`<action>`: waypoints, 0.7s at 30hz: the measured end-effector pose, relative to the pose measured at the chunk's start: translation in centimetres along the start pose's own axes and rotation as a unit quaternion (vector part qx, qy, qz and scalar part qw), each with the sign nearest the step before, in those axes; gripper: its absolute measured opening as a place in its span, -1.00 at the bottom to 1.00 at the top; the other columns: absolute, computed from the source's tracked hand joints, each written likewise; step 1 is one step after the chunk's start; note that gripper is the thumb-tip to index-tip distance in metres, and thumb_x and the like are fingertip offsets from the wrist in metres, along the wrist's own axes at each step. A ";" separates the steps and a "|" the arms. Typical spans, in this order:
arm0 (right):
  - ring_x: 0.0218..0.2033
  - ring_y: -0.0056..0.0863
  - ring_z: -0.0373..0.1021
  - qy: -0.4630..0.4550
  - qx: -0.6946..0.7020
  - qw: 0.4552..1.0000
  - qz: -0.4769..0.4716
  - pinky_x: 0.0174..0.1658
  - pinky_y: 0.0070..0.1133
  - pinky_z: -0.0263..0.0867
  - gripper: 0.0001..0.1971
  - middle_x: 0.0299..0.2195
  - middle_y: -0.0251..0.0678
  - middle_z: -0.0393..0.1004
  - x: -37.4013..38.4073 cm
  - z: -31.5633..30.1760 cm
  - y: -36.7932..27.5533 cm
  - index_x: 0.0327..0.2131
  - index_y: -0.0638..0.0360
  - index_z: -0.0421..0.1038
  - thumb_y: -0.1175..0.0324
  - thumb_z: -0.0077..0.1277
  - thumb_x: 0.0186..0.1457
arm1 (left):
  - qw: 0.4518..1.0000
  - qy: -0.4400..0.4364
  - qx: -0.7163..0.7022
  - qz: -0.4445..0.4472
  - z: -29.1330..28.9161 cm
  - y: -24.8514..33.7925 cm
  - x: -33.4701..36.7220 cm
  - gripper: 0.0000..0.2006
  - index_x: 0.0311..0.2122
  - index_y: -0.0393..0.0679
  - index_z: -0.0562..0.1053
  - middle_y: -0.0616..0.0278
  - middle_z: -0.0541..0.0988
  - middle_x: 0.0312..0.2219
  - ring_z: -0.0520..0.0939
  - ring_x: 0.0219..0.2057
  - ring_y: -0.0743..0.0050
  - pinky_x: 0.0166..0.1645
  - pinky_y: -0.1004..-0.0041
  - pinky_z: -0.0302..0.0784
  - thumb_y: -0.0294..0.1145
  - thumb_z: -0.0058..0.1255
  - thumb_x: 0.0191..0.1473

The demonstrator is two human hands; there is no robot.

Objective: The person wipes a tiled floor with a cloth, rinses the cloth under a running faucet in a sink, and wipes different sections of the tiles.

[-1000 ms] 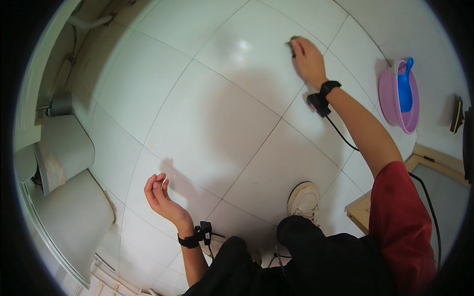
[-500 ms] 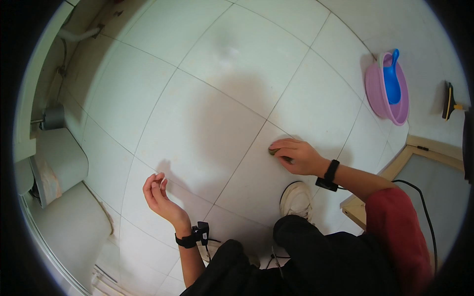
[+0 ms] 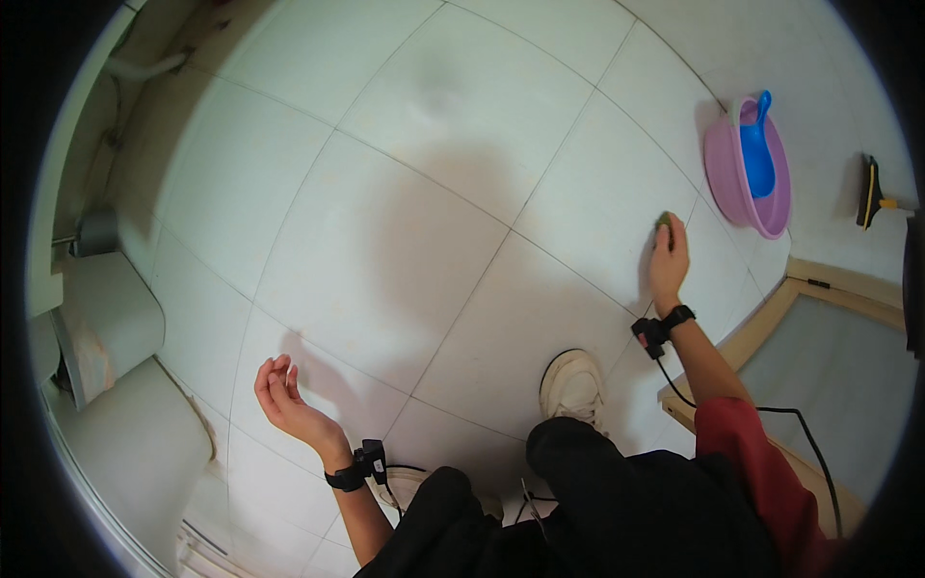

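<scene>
Pressed to the white tiled floor (image 3: 568, 183) on the right, my right hand (image 3: 671, 262) grips a small olive-green scouring pad (image 3: 663, 223). Only the pad's edge shows past the fingers, so its full shape is hidden. My left hand (image 3: 289, 399) hovers over the floor at the lower left, fingers curled and tips drawn together. Whatever lies between those fingertips is hidden. A black band with a small boxy device and cable sits on each wrist.
A pink basin (image 3: 727, 173) holding a blue scoop (image 3: 756, 159) leans against the right wall. Near it hangs a black and yellow squeegee (image 3: 869, 193). A wooden-framed door (image 3: 771, 313) stands at the right. Left are a toilet (image 3: 130, 433) and a grey bin-like object (image 3: 111, 308).
My right hand has swept forward and right across the floor with the scouring pad, its arm stretching out. My left hand has shifted slightly left and down; the white sliver at its fingers no longer shows.
</scene>
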State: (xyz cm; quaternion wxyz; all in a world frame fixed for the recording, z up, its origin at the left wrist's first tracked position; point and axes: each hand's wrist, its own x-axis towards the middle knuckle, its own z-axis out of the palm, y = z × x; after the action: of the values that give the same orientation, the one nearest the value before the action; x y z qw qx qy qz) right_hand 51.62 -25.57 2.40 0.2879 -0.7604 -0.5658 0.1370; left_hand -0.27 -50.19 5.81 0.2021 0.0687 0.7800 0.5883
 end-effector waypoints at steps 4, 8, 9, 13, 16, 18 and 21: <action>0.44 -0.09 0.11 -0.073 -0.040 0.993 -0.078 0.45 -0.37 0.02 -0.57 0.36 -0.06 0.29 -3.1 1.5 -3.8 0.28 0.22 0.35 0.36 -0.14 0.41 | 1.000 0.010 0.005 0.007 0.2 0.2 0.4 -0.71 0.04 -0.22 0.47 0.14 0.62 -0.08 0.61 0.03 0.33 0.19 0.30 0.46 -0.33 -0.26 0.43; 0.44 -0.08 0.11 -0.153 -0.023 0.977 -0.148 0.45 -0.35 0.02 -0.56 0.35 -0.06 0.30 -5.6 0.6 -6.1 0.28 0.19 0.35 0.44 -0.14 0.37 | 1.000 0.005 0.003 0.020 0.9 0.5 0.7 -0.70 0.06 -0.22 0.46 0.13 0.62 -0.07 0.61 0.04 0.31 0.20 0.30 0.45 -0.32 -0.28 0.43; 0.43 -0.07 0.13 -0.190 -0.034 0.968 -0.162 0.45 -0.35 0.05 -0.55 0.34 -0.06 0.31 -6.2 0.3 -6.9 0.28 0.17 0.36 0.50 -0.13 0.34 | 1.000 0.003 0.001 0.019 1.1 0.7 0.7 -0.70 0.06 -0.22 0.46 0.13 0.62 -0.07 0.61 0.04 0.31 0.20 0.30 0.45 -0.32 -0.28 0.43; 0.37 -0.06 0.25 -0.285 -0.005 0.932 -0.222 0.40 -0.33 0.17 -0.45 0.29 -0.11 0.39 -9.0 -1.1 -8.1 0.23 0.11 0.43 0.72 -0.10 0.18 | 1.000 -0.012 -0.010 0.012 1.6 0.8 0.5 -0.70 0.05 -0.22 0.46 0.13 0.62 -0.07 0.61 0.04 0.31 0.19 0.31 0.46 -0.33 -0.27 0.43; 0.33 -0.11 0.29 -0.339 0.034 0.901 -0.270 0.39 -0.33 0.23 -0.37 0.24 -0.20 0.46 -11.2 -1.9 -8.7 0.18 0.10 0.47 0.82 -0.09 0.04 | 0.999 -0.027 -0.025 0.007 1.7 0.1 0.4 -0.72 0.04 -0.21 0.47 0.13 0.63 -0.08 0.61 0.02 0.34 0.17 0.33 0.47 -0.33 -0.23 0.43; 0.32 -0.20 0.31 -0.389 0.015 0.872 -0.297 0.35 -0.36 0.30 -0.35 0.22 -0.29 0.47 -11.9 -2.8 -8.9 0.15 0.08 0.50 0.82 -0.03 -0.04 | 0.999 -0.041 -0.032 0.010 2.1 -0.5 0.4 -0.73 0.04 -0.21 0.47 0.13 0.63 -0.09 0.61 0.01 0.35 0.15 0.34 0.47 -0.33 -0.21 0.43; 0.31 -0.29 0.32 -0.401 -0.038 0.840 -0.363 0.30 -0.40 0.37 -0.35 0.22 -0.37 0.46 -12.6 -3.5 -8.7 0.12 0.05 0.52 0.78 0.03 -0.10 | 0.995 -0.084 -0.054 -0.005 3.3 -0.4 -0.2 -0.74 0.03 -0.21 0.47 0.15 0.63 -0.08 0.62 0.00 0.39 0.11 0.37 0.49 -0.32 -0.19 0.44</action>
State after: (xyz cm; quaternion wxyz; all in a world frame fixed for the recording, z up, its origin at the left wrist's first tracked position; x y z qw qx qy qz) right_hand 42.61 -36.70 8.86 0.0353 -0.3896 -0.8721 0.2941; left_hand 1.32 -47.44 4.76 0.2734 0.1031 0.7278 0.6204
